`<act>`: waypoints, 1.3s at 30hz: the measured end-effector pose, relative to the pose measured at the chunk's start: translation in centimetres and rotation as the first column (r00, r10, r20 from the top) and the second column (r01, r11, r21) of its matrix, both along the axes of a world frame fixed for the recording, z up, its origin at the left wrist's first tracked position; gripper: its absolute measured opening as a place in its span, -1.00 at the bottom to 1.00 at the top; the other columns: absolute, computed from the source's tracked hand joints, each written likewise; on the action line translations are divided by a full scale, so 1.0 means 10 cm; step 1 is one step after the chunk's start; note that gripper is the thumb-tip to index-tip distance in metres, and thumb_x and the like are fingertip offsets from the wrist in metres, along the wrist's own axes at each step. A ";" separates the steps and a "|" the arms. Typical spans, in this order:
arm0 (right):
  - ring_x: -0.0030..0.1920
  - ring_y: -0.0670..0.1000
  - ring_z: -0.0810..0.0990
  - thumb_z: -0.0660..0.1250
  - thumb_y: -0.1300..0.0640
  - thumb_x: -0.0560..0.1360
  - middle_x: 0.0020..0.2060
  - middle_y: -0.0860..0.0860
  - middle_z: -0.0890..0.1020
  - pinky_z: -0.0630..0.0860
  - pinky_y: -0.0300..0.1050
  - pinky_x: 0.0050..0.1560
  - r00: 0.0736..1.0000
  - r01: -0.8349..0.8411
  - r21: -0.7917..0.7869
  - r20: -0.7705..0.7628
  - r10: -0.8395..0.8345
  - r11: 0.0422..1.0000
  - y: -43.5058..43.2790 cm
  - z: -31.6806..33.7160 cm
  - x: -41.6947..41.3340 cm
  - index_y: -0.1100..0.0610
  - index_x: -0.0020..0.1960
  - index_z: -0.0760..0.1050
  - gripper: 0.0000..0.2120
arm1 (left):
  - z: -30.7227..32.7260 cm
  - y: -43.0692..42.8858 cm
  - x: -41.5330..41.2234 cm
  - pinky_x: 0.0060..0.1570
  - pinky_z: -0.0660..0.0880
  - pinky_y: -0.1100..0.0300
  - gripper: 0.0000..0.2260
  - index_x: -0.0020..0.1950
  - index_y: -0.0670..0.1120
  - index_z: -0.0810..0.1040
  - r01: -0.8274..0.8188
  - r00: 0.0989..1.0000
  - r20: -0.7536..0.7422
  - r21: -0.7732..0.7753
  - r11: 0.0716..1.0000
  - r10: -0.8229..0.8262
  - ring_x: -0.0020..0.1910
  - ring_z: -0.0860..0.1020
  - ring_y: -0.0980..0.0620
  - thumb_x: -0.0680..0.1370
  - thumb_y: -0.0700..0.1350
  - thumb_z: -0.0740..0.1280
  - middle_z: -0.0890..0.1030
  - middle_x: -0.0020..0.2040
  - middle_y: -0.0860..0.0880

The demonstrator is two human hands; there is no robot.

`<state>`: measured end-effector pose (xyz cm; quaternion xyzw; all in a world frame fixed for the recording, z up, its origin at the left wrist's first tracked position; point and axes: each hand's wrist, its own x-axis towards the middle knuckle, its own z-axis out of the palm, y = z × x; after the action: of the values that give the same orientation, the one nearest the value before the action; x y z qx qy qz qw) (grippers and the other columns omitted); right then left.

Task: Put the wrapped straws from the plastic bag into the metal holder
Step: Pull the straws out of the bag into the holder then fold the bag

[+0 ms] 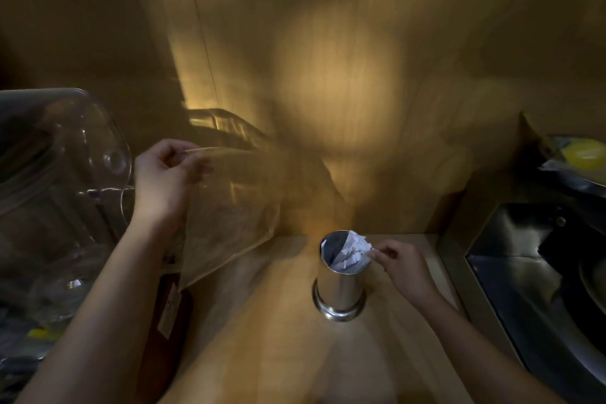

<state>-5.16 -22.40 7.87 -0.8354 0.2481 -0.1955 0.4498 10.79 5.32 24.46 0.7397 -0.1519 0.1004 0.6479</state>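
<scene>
- Straws in white paper wrappers (352, 251) stand bundled in the shiny cylindrical metal holder (339, 282), long axes near upright, leaning toward the rim on the right hand's side, tops poking just above it.
- Right hand (401, 264) sits just beside the holder's rim, thumb and fingertips (377, 252) pinched on the top ends of the straws.
- Metal holder stands upright on its flared base on the tan wooden counter (272, 338), between the two forearms.
- Left hand (167, 174) is raised well apart from the holder, fingers clenched on the top edge of the clear, limp plastic bag (229, 207).
- Bag hangs below and beyond that hand; blur hides its contents.
</scene>
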 end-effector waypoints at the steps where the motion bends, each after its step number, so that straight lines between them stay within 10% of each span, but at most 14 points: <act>1: -0.39 -0.15 0.52 0.43 0.23 0.38 -0.49 -0.14 0.57 0.39 -0.14 -0.30 0.999 -0.016 -0.018 -0.032 0.015 1.000 0.00 -0.02 0.02 -0.10 -0.44 0.49 -0.68 | -0.02 0.00 0.00 -0.40 0.52 0.44 -0.89 0.02 -0.17 0.54 -0.005 1.000 0.001 0.006 1.000 0.005 -0.42 0.57 0.30 0.50 -0.24 0.33 0.58 -0.25 -0.02; 13: -0.24 0.06 0.56 0.37 0.00 0.36 -0.37 0.01 0.57 0.33 -0.14 -0.31 0.924 -0.054 -0.159 -0.383 -0.011 0.986 0.06 -0.03 0.15 0.14 -0.23 0.56 -0.80 | -0.10 0.01 -0.03 -0.39 0.50 0.42 -0.85 -0.20 0.03 0.57 0.099 0.994 0.046 0.017 0.995 -0.100 -0.38 0.60 0.24 0.47 -0.23 0.36 0.64 -0.37 0.08; 22: -0.16 -0.05 0.57 0.42 0.21 0.40 -0.21 -0.02 0.61 0.48 -0.19 -0.14 0.979 -0.061 0.372 0.203 -0.017 0.926 0.20 0.66 0.30 0.07 -0.09 0.59 -0.88 | 0.22 0.08 -0.15 -0.29 0.56 0.37 -0.94 -0.20 -0.01 0.59 0.341 0.932 0.181 -0.138 0.930 -0.315 -0.32 0.63 0.18 0.37 -0.15 0.41 0.67 -0.36 0.11; 30: 0.11 -0.10 0.50 0.40 0.16 0.25 0.07 -0.03 0.56 0.35 -0.21 0.01 0.878 -0.271 0.590 0.476 -0.057 0.761 0.11 1.11 0.35 0.04 0.26 0.37 -0.41 | 0.27 0.22 -0.13 -0.31 0.56 0.36 -0.73 -0.27 0.02 0.60 0.402 0.907 0.204 -0.164 0.901 -0.368 -0.34 0.62 0.19 0.37 -0.38 0.37 0.67 -0.36 0.10; 34: 0.07 0.07 0.61 0.37 0.16 0.30 -0.03 0.07 0.69 0.45 -0.06 0.10 0.857 -0.462 0.623 0.497 0.137 0.632 0.05 1.13 0.30 0.11 0.16 0.49 -0.58 | 0.19 0.27 -0.16 -0.38 0.56 0.36 -0.81 -0.32 0.00 0.61 0.402 0.914 0.070 -0.299 0.865 -0.401 -0.41 0.62 0.16 0.37 -0.28 0.34 0.66 -0.42 0.04; 39: -0.33 -0.04 0.64 0.43 0.20 0.23 -0.39 0.03 0.69 0.57 -0.27 -0.30 0.891 -0.413 0.557 0.410 0.194 0.720 0.21 1.08 0.30 0.13 -0.25 0.63 -0.90 | 0.05 0.28 -0.10 -0.33 0.56 0.29 -0.90 -0.10 -0.04 0.58 0.261 0.955 -0.103 -0.152 0.953 -0.278 -0.35 0.62 0.20 0.48 -0.21 0.31 0.70 -0.30 0.13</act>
<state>-2.17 -20.25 18.62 -0.6212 0.0795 -0.1574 0.7635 9.76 8.17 24.97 0.6707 -0.2041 -0.0250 0.7127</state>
